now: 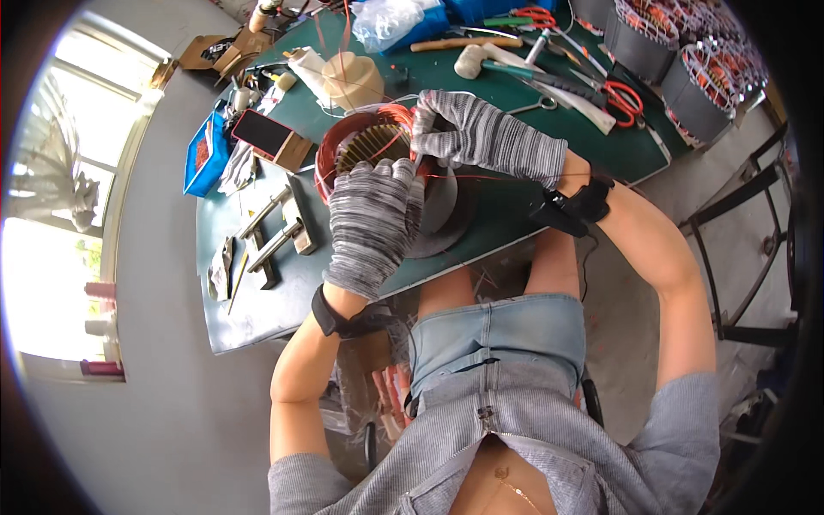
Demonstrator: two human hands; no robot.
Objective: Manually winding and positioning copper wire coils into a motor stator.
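Note:
A motor stator (369, 148) with red wire windings (327, 156) around its opening stands on the green table. My left hand (371, 225), in a grey striped knit glove, lies over its near rim with the fingers bent down onto it; the fingertips are partly hidden inside. At the right rim, my right hand (489, 133), gloved alike, pinches with thumb and fingers at the red winding wire. A thin red wire (515, 178) runs rightward below this hand. Beneath the stator is a round grey base (446, 210), partly covered by my left hand.
On the left are metal bar fixtures (283, 227), a phone (262, 132) on a wooden block and a blue bin (206, 154). A wire spool (353, 80) stands behind the stator. A mallet (471, 62) and red-handled scissors (624, 101) lie far right, near more wound stators (699, 94).

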